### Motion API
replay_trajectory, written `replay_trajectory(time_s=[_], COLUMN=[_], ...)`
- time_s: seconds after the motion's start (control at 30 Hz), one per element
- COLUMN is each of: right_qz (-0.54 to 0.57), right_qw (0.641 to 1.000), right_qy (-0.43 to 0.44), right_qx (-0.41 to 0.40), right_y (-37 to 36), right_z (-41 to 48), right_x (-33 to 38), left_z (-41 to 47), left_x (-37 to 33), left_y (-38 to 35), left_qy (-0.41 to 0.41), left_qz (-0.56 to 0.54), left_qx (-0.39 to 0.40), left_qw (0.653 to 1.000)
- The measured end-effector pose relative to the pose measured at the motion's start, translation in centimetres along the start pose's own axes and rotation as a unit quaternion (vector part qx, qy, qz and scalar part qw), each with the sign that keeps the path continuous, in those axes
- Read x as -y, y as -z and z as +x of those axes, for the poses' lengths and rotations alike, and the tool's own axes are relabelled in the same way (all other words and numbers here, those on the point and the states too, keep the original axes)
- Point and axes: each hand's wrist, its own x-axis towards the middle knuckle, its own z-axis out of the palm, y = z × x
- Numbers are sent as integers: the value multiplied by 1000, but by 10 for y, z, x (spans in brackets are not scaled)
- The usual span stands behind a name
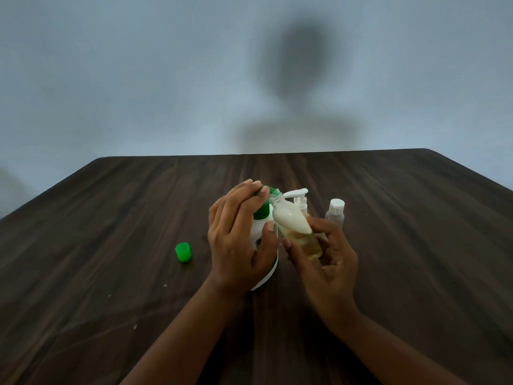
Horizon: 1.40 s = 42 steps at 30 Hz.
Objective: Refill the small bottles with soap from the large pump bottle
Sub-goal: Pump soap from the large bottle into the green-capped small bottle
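Mid-fill. Left hand (236, 234) lies over the green pump head (266, 190), fingers flat and pressing, thumb on the white pump bottle (261, 229), which stands mid-bench (111, 218). Right hand (327, 257) grips the small bottle (294, 226), tilted with its neck at the nozzle. It's clear plastic, with opaque white soap on top of a yellowish liquid, and looks nearly full.

Next, probably: stop pumping, bring it upright without dripping, and screw on the green cap (183, 252), which lies on the side toward the left edge. Behind are a white-pump bottle (301, 201) and a clear capped bottle (335, 213), likely still to fill.
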Motion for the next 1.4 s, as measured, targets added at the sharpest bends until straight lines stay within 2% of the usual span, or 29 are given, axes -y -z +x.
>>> replay_trajectory(time_s=[0.33, 0.57, 0.9, 1.4], right_qz=[-2, 9, -11, -23], right_qw=[999, 1000, 999, 999], right_qy=[45, 3, 34, 36], right_qx=[-4, 1, -3, -1], right_y=[-1, 1, -2, 0], right_z=[8, 1, 7, 7], right_x=[2, -5, 4, 1], left_z=[8, 3, 8, 9], left_x=[-7, -5, -8, -6], left_y=[1, -1, 0, 0], left_qy=[4, 12, 14, 8], left_qz=[0, 0, -5, -5], left_qx=[3, -7, -10, -9], left_qw=[1000, 1000, 1000, 1000])
